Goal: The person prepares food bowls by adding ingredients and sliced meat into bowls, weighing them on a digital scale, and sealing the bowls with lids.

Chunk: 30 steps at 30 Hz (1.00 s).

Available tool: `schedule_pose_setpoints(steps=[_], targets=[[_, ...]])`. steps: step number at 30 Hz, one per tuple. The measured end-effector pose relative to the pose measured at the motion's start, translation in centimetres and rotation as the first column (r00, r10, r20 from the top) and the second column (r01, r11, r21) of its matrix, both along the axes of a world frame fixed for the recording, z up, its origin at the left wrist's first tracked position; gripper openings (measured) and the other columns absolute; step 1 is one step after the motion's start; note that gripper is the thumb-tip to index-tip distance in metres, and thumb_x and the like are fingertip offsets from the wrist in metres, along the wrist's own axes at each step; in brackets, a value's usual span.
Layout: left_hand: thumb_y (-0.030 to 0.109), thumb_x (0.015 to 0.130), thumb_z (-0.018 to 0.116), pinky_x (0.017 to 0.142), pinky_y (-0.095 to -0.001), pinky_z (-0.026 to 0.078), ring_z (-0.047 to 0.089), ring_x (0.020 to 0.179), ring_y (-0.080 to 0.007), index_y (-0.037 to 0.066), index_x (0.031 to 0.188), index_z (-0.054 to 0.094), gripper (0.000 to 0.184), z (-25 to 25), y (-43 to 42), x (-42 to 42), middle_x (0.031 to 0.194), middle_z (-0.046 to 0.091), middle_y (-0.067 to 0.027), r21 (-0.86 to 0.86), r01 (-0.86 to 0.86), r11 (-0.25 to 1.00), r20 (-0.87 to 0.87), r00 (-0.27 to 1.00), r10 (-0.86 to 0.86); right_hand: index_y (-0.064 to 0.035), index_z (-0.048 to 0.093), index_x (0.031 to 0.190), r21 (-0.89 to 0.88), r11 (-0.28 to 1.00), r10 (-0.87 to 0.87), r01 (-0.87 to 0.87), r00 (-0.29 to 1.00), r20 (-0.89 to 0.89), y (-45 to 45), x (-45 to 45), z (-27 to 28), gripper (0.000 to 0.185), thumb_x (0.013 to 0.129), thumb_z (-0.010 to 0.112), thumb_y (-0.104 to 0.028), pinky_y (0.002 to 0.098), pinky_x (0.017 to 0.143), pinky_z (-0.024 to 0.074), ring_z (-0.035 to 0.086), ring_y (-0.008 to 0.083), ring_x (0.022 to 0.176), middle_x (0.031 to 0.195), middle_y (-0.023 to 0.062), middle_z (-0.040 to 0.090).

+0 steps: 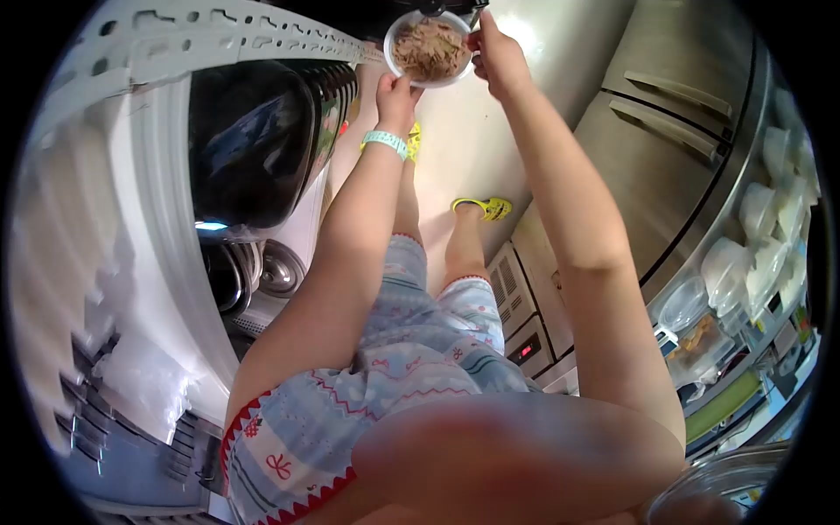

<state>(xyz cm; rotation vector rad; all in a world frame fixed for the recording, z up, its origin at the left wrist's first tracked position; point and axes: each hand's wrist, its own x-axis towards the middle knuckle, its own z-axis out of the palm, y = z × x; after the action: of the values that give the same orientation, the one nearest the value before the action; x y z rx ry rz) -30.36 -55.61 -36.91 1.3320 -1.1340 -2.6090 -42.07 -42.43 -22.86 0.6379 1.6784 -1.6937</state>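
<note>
Left hand [398,101] and right hand [499,57] — both part-curled — hold a bowl [444,81].

Just one head-worn fisheye cam; from fairly close it looked forward and steeply down, left hand [397,103] and right hand [504,63] by the top edge.

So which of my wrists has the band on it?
Your left wrist: a pale mint band circles it, just behind the left hand at the white bowl. Your right wrist is bare.
</note>
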Motion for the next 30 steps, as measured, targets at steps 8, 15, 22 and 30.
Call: schedule_pose_setpoints(steps=[8,15,22,30], targets=[[0.009,0.094,0.052,0.082,-0.0344,0.056,0.059,0.087,-0.0202,0.004,0.106,0.047,0.014,-1.7,-0.2,-1.0,0.103,0.054,-0.0086,0.035,-0.074,0.997,-0.007,0.997,0.074,-0.018,0.049,0.067,-0.473,0.881,0.226,-0.018,0.894,0.387,-4.3,-6.7,-3.7,0.039,0.095,0.042,-0.044,0.0173,0.034,0.0185,0.029,0.0047,0.038,0.053,-0.0072,0.043],[0.009,0.096,0.05,0.087,-0.0362,0.055,0.056,0.087,-0.0194,0.002,0.11,0.046,0.017,-2.2,-1.3,-0.7,0.106,0.052,-0.0091,-0.059,-0.081,0.995,-0.093,0.993,0.076,-0.0198,0.051,0.082,-0.396,0.918,0.196,-0.011,0.881,0.43,-4.0,-2.8,-4.4,0.02,0.099,0.045,-0.029,0.0167,0.034,0.018,0.028,0.0042,0.039,0.059,-0.0077,0.043],[0.008,0.095,0.053,0.086,-0.035,0.054,0.058,0.087,-0.0191,-0.001,0.11,0.051,0.018,-2.7,-3.3,-1.1,0.101,0.056,-0.0098,-0.028,-0.062,0.998,-0.076,0.995,0.059,-0.0151,0.056,0.084,-0.088,0.995,0.049,-0.041,0.994,0.099,-4.5,1.5,-4.6,0.029,0.095,0.051,-0.041,0.0224,0.038,0.0271,0.035,0.0082,0.043,0.058,-0.0026,0.045],[0.01,0.094,0.056,0.085,-0.0322,0.052,0.057,0.086,-0.0163,-0.001,0.113,0.051,0.023,-2.1,-4.0,-0.8,0.101,0.059,-0.0086,-0.025,-0.013,1.0,-0.042,0.999,0.012,-0.006,0.055,0.099,0.111,0.963,-0.254,0.248,0.966,0.051,-0.8,8.9,-7.9,0.018,0.094,0.049,-0.022,0.0243,0.039,0.0336,0.041,0.0081,0.048,0.069,0.0014,0.051]])
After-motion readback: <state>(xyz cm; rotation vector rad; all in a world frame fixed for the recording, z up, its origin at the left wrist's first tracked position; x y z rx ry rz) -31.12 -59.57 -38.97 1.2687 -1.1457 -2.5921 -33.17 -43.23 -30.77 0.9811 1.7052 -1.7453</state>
